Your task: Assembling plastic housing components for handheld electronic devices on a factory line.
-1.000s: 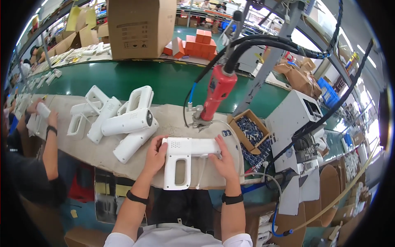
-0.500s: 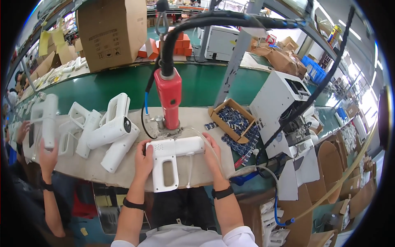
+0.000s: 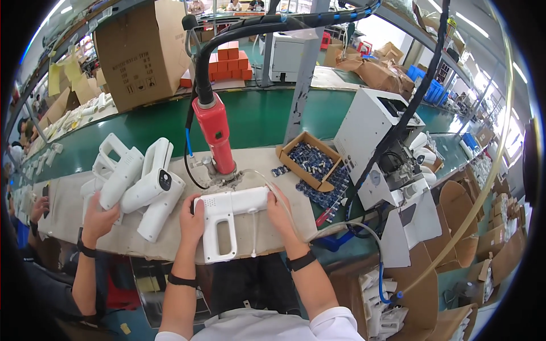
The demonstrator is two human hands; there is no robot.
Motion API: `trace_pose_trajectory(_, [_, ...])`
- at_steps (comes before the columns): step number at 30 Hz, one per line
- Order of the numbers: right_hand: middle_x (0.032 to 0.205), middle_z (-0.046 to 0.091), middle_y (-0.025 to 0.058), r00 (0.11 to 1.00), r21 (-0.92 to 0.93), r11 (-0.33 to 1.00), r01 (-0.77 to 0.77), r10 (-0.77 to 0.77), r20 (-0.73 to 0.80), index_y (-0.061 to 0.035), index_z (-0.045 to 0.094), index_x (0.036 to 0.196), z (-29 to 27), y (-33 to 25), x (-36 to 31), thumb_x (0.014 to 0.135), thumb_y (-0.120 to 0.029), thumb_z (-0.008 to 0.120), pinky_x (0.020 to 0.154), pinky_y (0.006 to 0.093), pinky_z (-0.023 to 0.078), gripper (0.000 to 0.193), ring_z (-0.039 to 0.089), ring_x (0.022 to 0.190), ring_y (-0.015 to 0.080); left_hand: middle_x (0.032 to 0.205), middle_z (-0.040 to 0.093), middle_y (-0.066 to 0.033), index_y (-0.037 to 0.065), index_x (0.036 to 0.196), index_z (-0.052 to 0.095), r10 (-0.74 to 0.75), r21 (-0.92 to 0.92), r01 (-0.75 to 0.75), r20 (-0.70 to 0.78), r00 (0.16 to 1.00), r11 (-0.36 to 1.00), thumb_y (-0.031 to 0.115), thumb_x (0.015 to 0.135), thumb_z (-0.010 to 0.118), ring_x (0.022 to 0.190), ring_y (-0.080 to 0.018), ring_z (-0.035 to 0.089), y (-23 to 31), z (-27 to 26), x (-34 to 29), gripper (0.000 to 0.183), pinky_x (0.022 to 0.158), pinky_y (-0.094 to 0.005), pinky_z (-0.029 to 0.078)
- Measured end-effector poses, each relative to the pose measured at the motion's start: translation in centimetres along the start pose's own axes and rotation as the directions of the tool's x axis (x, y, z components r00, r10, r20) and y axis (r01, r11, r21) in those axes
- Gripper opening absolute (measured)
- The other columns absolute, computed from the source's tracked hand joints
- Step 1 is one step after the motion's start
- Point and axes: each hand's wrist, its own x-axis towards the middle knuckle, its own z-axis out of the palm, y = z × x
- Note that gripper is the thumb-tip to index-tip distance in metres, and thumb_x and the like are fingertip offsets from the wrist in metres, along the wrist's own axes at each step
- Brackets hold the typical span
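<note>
White housing (image 3: pixel 242 200), just below the centre of the frame: you hold it between both hands over the near edge of the worktop (image 3: pixel 259 161), its looped handle (image 3: pixel 210 241) toward you. The fingers of your left hand (image 3: pixel 191 221) clasp its left end, thumb uppermost; those of your right hand (image 3: pixel 278 213) are curled about its right end. The shell appears joined; the white cord (image 3: pixel 254 234) hangs loose below the barrel, so in my judgement your piece is not complete.

Left of the frame, you have a pile of similar housings (image 3: pixel 149 192), one showing a dark end face; a co-worker's hand (image 3: pixel 101 220) is at its edge. The red tool (image 3: pixel 214 136) stands beyond your piece, apart from your hands. Right of centre, a cardboard tray (image 3: pixel 326 187) carries small blue parts (image 3: pixel 298 153), none visibly fitted to your piece.

Not verifiable: your fingertips behind the housing, its underside, whether the handle's fasteners are seated, whether the piled units are finished. The foot of the red tool is cluttered and unclear; the far left is cut off by the dark rim
</note>
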Motion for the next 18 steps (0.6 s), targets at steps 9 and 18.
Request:
trace_pose_trajectory(9, [0.129, 0.057, 0.0226, 0.895, -0.253, 0.863, 0.438, -0.444, 0.033, 0.0032, 0.053, 0.126, 0.9, -5.7, -8.6, 0.089, -0.005, 0.059, 0.102, 0.0386, 0.042, 0.038, 0.054, 0.122, 0.0288, 0.115, 0.063, -0.0141, -0.004, 0.127, 0.05, 0.035, -0.091, -0.04, -0.057, 0.998, 0.995, 0.015, 0.092, 0.063, 0.108, -0.0204, 0.059, -0.9, -0.3, 0.1, 0.042, 0.097, -0.0318, 0.045])
trace_pose_trajectory(18, [0.117, 0.061, 0.0108, 0.875, -0.012, 0.895, 0.446, -0.439, -0.203, 0.0009, 0.046, 0.13, 8.2, -20.4, -1.0, 0.08, -0.01, 0.076, 0.084, 0.0326, 0.05, 0.059, 0.063, 0.096, 0.0197, 0.118, 0.063, -0.0158, 0.002, 0.123, 0.056, 0.13, 0.09, -0.124, -0.063, 0.99, 0.988, 0.019, 0.08, 0.074, 0.11, -0.0261, 0.059, 1.2, -1.7, -1.4, 0.049, 0.098, -0.037, 0.043])
